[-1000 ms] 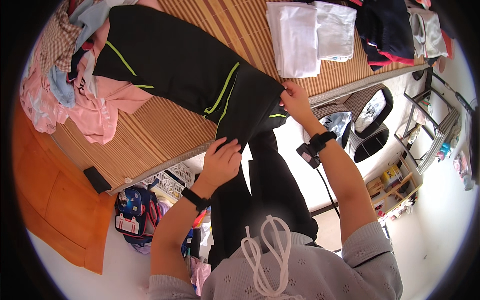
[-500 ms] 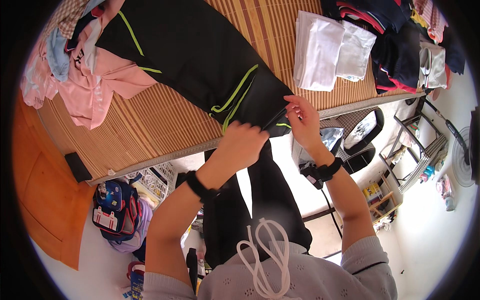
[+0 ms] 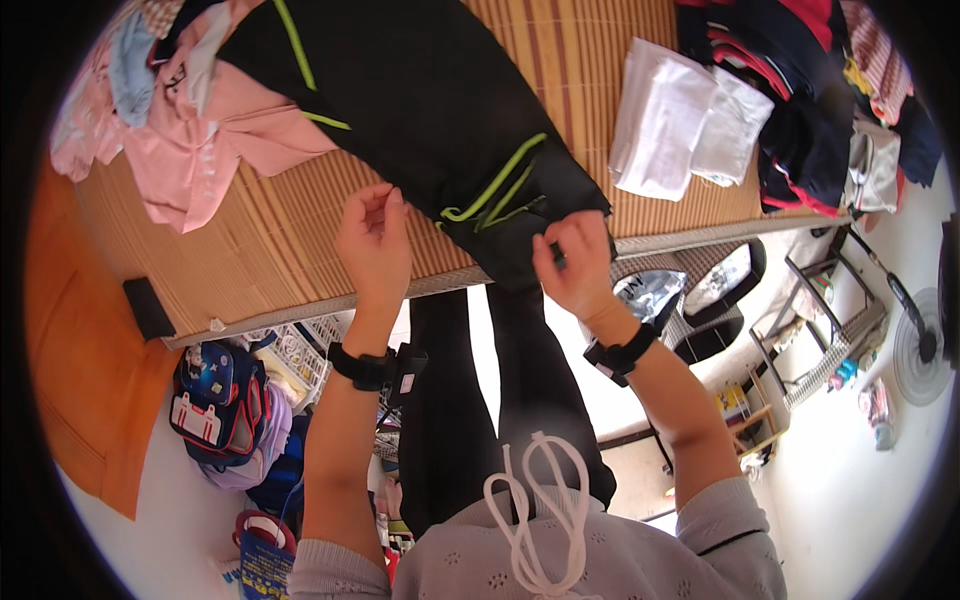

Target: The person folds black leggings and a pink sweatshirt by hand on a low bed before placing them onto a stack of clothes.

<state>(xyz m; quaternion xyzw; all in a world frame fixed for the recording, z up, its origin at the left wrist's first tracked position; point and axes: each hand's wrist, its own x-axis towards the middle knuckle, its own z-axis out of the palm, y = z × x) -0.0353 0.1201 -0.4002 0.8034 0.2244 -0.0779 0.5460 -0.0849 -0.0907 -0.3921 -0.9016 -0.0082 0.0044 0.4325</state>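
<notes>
Got right fingers [image 3: 576, 232] curled at the near end of the black garment [image 3: 420, 90], can't tell if clamped; got left fingers [image 3: 366, 203] loosely curled, empty, beside it. Looks like straightening, so probably calls for a left grip next. Points away-left lengthwise from right fingers, over slatted mat [image 3: 270, 240].

Both forearms [image 3: 343, 450] reach forward, left hand [image 3: 374, 245] loosely curled, right hand [image 3: 577, 268] angled inward.

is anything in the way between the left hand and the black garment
Nothing visible is: between the left hand and the black garment, only the brown striped mat shows beneath. The pink clothing lies farther up and left, outside that gap.
</notes>
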